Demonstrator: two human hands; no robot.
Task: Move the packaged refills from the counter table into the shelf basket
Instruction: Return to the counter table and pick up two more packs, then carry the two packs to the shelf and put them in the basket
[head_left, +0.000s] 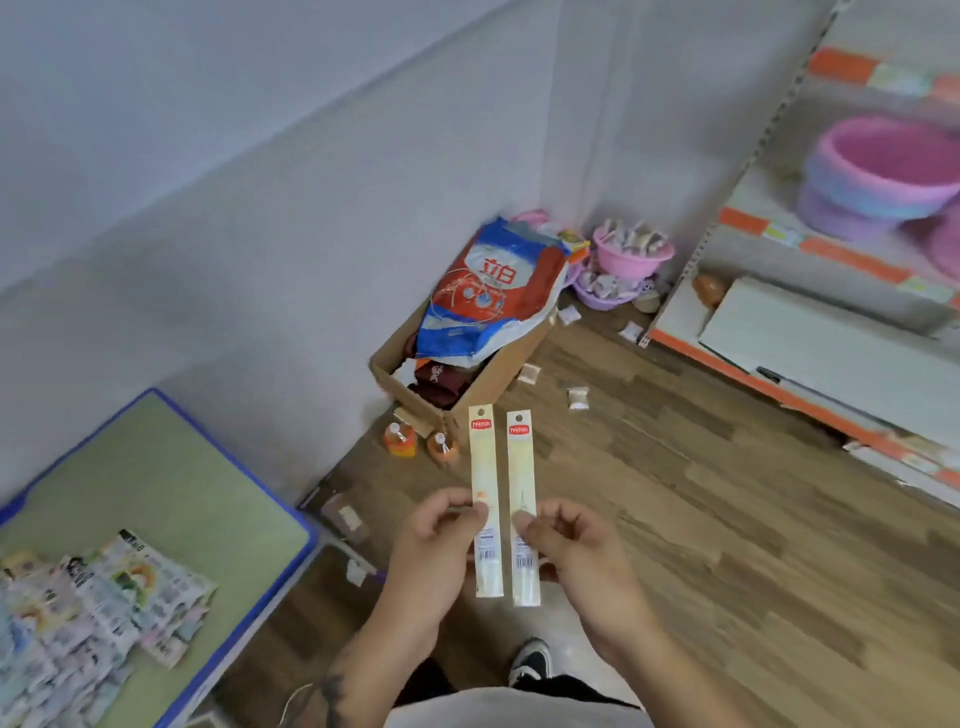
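I hold two long, narrow refill packs upright side by side over the wooden floor, both pale yellow with a red label at the top. My left hand (441, 551) pinches the left refill pack (484, 467) near its middle. My right hand (571, 561) pinches the right refill pack (521, 467) the same way. The counter table (150, 467), green-topped with a blue rim, is at lower left with several more packages (93, 597) piled on it. On the shelf at upper right sits a pink and purple basket (883, 171).
An open cardboard box (467, 384) with a red, white and blue bag stands against the wall corner. Pink bowls (631, 254) of small packets sit behind it. Two orange bottles (400, 439) and loose packets lie on the floor. The shelving unit's orange edge (753, 374) runs along the right.
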